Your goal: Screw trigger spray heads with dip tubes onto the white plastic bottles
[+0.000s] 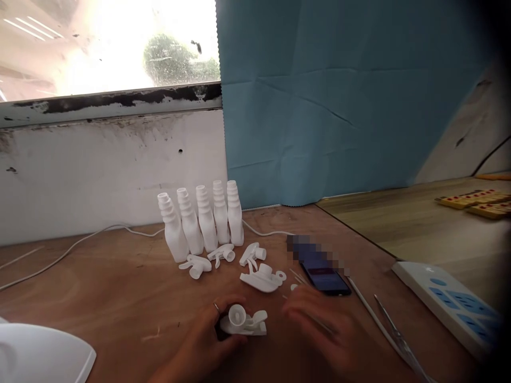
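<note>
A white trigger spray head [243,321] sits in my left hand [211,332], with the fingers and thumb closed round its body and its round collar facing up. My right hand [325,322] is to its right, blurred, with curled fingers. A thin greyish thing shows along those fingers, too smeared to name. Just beyond my right fingertips lie a small white disc [294,287] and thin white tubes [297,276]. Ahead of my hands, another white spray head [261,279] lies beside a small white ring [281,275]. Several more spray heads [221,254] lie behind.
Several white bottles [205,223] stand in a row near the wall. A phone [325,276] lies right of centre. Metal tweezers [395,332], a cable and a white-and-blue power strip [447,306] are at the right. A white curved object [43,351] occupies the lower left.
</note>
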Demonstrator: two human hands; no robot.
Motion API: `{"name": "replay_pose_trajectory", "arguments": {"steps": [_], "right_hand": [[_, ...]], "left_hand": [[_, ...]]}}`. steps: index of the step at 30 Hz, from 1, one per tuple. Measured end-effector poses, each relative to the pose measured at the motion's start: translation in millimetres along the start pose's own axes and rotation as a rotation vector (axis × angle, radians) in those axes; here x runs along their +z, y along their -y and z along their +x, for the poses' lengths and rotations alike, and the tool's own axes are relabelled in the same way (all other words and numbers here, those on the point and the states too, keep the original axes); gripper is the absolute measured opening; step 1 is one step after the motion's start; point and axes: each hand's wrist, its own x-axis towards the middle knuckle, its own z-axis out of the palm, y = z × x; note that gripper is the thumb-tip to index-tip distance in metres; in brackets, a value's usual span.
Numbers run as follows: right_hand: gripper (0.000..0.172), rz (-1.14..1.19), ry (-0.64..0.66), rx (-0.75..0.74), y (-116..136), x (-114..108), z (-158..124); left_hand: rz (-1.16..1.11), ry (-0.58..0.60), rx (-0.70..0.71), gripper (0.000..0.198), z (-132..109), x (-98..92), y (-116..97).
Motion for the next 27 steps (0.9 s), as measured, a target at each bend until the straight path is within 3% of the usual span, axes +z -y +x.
{"name": "replay_pose_trajectory", "arguments": {"steps": [3,6,10,15,18,20,24,27], "right_hand": [[0.026,-0.34,-0.026,0.111,-28,-7,1],[0.034,-0.461,0.012,0.168,-48,-6,-3],[0.023,-0.456,0.04,0.177,-47,-5,-2],[0.015,-0.215,-0.126,0.155,-23,-2,9],[0.008,-0.029,-0.136,0.072,-1,11,18],[0.013,0.016,-0.136,-0.097,12,22,23],[0.028,-0.123,-0.086,-0.368,19,37,27],[0.038,-0.14,0.008,-0.425,14,37,24]], "left_hand": [[0.035,0.003,0.01,0.036,0,1.4,0],[0.118,-0.032,0.001,0.042,-4,2.6,0],[0.214,-0.017,0.063,0.051,-12,2.5,-3],[0.214,-0.045,0.134,0.046,-9,7.8,-6],[0.192,-0.061,0.12,0.048,-1,15.5,-1],[0.16,-0.048,0.151,0.05,4,19.7,5],[0.095,-0.047,0.197,0.055,6,22.4,16],[0.111,-0.114,0.187,0.057,2,22.7,20]]}}
